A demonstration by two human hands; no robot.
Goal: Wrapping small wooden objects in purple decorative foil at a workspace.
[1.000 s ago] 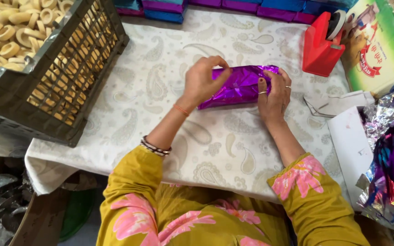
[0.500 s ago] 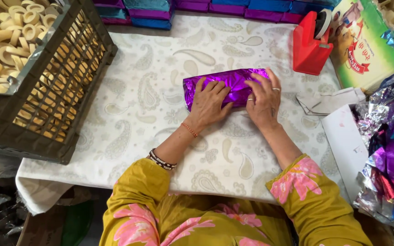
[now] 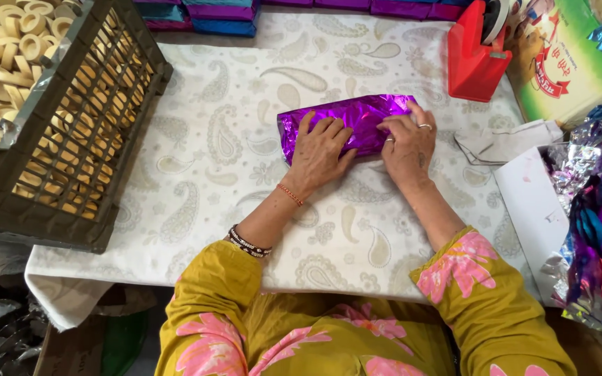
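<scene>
A box wrapped in shiny purple foil lies flat on the white paisley tablecloth. My left hand lies spread over its near left part, fingers apart and pressing down. My right hand presses the foil at the box's near right edge, fingers bent onto the wrap; rings show on two fingers. Both hands touch the box. The near side of the box is hidden under my hands.
A dark plastic crate of pale ring-shaped biscuits stands at the left. A red tape dispenser stands behind the box. Wrapped purple and blue boxes line the far edge. Loose foil sheets and a white box pile at right.
The box went from being held up and turned in both hands to lying flat on the cloth. Both hands now press down on it, the right at its right edge.
</scene>
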